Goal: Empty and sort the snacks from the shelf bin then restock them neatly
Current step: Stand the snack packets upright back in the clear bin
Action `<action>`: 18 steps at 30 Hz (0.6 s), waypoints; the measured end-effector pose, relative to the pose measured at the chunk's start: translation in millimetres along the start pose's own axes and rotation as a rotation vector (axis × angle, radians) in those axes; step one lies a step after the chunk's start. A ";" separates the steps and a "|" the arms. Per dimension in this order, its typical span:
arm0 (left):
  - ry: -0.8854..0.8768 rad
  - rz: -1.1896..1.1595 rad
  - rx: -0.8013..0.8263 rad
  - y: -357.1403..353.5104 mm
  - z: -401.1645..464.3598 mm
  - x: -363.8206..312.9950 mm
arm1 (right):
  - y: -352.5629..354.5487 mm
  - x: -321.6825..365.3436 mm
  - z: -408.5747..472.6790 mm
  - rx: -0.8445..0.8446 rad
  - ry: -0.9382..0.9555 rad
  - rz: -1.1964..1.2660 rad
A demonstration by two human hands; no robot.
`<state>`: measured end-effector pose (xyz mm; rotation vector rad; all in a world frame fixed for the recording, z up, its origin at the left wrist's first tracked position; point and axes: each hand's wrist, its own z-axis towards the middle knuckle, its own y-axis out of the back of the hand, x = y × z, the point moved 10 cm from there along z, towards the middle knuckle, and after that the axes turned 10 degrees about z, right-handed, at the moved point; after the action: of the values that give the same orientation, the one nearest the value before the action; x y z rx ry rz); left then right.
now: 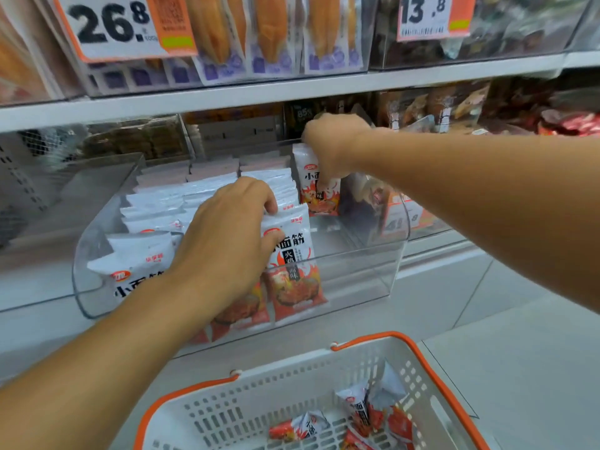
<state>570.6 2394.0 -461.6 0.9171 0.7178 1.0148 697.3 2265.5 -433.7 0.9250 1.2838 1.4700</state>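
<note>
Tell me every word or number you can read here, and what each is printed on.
"26.8": big orange-edged price card on the upper-left bin.
"13.8": price card on the upper-right bin.
"小面筋": snack packet that the left hand grips in the clear bin.
"小面": packet under the right hand; the rest is covered.
"85": dark pack behind; blurred.
Barcodes, small print, and packets in the basket: unreadable.

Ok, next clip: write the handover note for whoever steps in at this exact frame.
Left hand grips the front packet of a standing row in the clear shelf bin.
Right hand pinches an upright packet at the bin's back right.
Done: most packets stand in rows on the left.
Left: the bin's right side is bare; a few packets lie in the white basket below.
</note>
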 end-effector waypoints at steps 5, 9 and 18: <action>0.045 -0.049 0.018 -2.7 4.1 3.6 | -24.7 -11.1 33.2 0.080 -0.036 -0.007; 0.043 -0.062 0.018 -3.1 4.0 2.5 | -20.0 -10.1 44.0 -0.019 -0.051 -0.051; -0.044 -0.059 -0.029 2.3 -3.5 -0.3 | 8.7 -6.5 -4.0 -0.100 -0.078 -0.022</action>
<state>566.6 2395.3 -461.0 0.8856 0.6883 0.9479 693.8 2258.0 -425.5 0.8913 1.1499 1.4532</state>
